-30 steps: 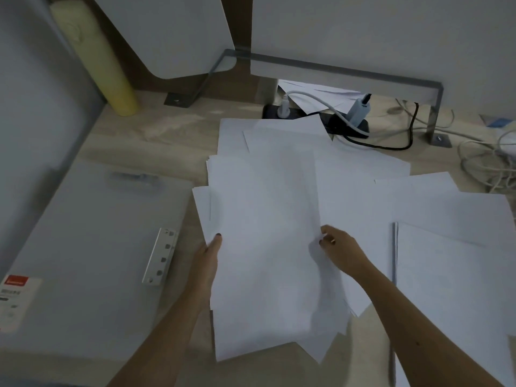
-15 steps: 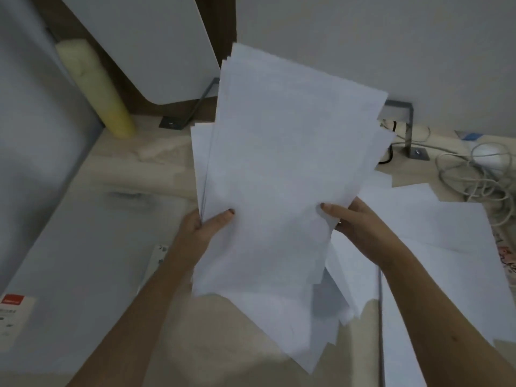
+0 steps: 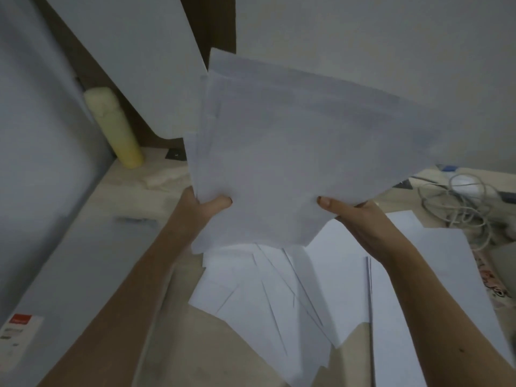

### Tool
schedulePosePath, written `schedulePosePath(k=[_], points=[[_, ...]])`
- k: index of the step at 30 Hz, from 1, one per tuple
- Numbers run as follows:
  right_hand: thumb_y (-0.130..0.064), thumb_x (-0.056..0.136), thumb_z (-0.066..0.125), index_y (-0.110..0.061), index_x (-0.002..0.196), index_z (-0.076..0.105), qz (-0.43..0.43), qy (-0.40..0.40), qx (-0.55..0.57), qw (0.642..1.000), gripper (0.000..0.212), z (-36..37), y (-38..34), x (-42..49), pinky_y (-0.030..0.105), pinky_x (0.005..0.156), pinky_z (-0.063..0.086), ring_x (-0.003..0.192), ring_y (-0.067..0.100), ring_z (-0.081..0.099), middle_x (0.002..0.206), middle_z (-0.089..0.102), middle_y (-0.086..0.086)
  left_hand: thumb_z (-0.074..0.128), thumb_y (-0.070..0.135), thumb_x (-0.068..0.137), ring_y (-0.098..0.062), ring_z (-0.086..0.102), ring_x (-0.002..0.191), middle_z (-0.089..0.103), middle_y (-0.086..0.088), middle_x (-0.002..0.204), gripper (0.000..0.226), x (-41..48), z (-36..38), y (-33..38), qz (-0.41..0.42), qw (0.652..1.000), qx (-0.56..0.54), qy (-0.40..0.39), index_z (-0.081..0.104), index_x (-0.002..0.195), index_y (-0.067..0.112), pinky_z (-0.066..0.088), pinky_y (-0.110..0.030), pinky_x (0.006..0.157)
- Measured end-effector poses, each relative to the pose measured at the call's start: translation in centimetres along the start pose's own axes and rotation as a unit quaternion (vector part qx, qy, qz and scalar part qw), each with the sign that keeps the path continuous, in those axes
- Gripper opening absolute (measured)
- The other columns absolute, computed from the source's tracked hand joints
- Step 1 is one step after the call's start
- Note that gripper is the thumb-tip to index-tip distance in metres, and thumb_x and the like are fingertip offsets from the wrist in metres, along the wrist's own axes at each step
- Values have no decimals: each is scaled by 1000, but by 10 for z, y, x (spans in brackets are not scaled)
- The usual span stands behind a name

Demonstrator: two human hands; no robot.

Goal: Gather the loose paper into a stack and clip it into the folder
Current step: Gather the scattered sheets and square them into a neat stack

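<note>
Paper stack (image 3: 293, 152): uneven, was held upright above the desk (image 3: 178, 347).
My left grip (image 3: 202, 206): thumb lay on the front, fingers hidden behind, pinching the stack's lower left edge.
My right grip (image 3: 360, 219): thumb on the front, fingers hidden behind, pinching the lower right.
Forearms: both reached forward.
Loose sheets (image 3: 265, 291): lay on the desk beneath the stack.
Folder (image 3: 78, 269): lay flat to the left.

Single view: head-worn wide-angle cam.
Looks forward and down onto the desk (image 3: 167, 358) from close range; forearms (image 3: 125, 303) enter from the bottom edge, the held paper sheaf (image 3: 307, 152) fills mid-frame, wall panel (image 3: 363, 37) tops the frame. Sheaf sits nearer the lens than the desk.
</note>
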State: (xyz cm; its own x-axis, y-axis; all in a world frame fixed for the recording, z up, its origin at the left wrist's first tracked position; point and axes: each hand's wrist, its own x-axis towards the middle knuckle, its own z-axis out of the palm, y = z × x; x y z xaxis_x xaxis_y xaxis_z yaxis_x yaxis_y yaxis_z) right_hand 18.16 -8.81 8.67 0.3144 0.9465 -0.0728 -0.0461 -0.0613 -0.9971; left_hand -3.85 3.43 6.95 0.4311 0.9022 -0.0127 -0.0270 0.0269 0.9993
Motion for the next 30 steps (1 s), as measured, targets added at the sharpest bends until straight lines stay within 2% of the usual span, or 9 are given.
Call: schedulePosePath(k=[6, 12, 14, 16, 18, 22, 24, 27, 30], points=[[-13, 70, 65, -26, 96, 70, -23, 3, 38, 999, 29, 6, -8, -3, 19, 79, 53, 97, 9, 68, 99, 74, -9, 60, 15, 58, 2, 65, 61, 68, 18, 61, 20, 3, -1, -1, 15, 1000, 10, -10, 62, 75, 27, 51, -12, 56], [-10, 71, 73, -28, 91, 75, 24, -12, 29, 999, 27, 10, 16, -13, 24, 78, 55, 95, 15, 69, 99, 74, -3, 63, 37, 48, 8, 65, 70, 71, 13, 75, 43, -11, -19, -39, 2, 999, 31, -17, 60, 89, 24, 52, -12, 64], [-10, 71, 74, -26, 94, 73, 48, -7, 12, 999, 28, 14, 29, -15, 25, 77, 55, 96, 17, 69, 100, 74, 0, 66, 32, 51, 9, 62, 62, 68, 15, 63, 34, -12, -20, -51, -25, 999, 37, -2, 60, 83, 19, 49, -16, 65], [-13, 70, 75, -28, 94, 72, 58, 9, 2, 998, 29, 19, 38, -16, 26, 77, 55, 95, 15, 69, 99, 74, -2, 70, 50, 44, 15, 58, 58, 62, 16, 52, 53, -12, -12, -53, -13, 999, 48, 1, 57, 82, 16, 45, -8, 63], [-16, 69, 75, -27, 95, 70, 60, 30, 18, 998, 29, 21, 37, -15, 28, 78, 54, 94, 14, 69, 98, 74, -2, 64, 55, 40, 17, 59, 63, 63, 16, 58, 69, -12, -5, -49, 11, 999, 42, -2, 56, 92, 9, 44, -2, 60], [-17, 66, 78, -26, 88, 74, 58, 19, 53, 997, 24, 6, 30, -19, 31, 80, 55, 91, 17, 70, 95, 75, -1, 63, 25, 54, 6, 64, 67, 70, 13, 71, 37, -18, -3, -39, 28, 999, -40, 1, 57, 89, 16, 48, -9, 56], [-23, 61, 80, -26, 97, 71, 74, 11, 50, 996, 37, -1, 39, -25, 31, 82, 56, 95, 18, 69, 101, 74, 1, 60, 15, 59, 5, 62, 65, 66, 5, 73, 29, -23, -2, -47, 20, 999, -46, -1, 55, 87, 13, 48, -10, 56], [-35, 48, 84, -26, 101, 71, 123, 22, 42, 991, 55, 2, 63, -36, 29, 81, 56, 102, 21, 67, 107, 73, 1, 61, 21, 56, -4, 64, 66, 66, 7, 71, 29, -34, 11, -67, -53, 998, -33, 3, 59, 84, 17, 48, -11, 53], [-35, 52, 79, -27, 100, 71, 113, 39, 62, 991, 50, 5, 70, -41, 26, 76, 55, 99, 20, 68, 103, 73, 0, 59, 20, 58, -3, 66, 64, 68, 7, 72, 25, -38, 22, -71, -89, 995, -35, 25, 62, 83, 20, 51, -14, 54]])
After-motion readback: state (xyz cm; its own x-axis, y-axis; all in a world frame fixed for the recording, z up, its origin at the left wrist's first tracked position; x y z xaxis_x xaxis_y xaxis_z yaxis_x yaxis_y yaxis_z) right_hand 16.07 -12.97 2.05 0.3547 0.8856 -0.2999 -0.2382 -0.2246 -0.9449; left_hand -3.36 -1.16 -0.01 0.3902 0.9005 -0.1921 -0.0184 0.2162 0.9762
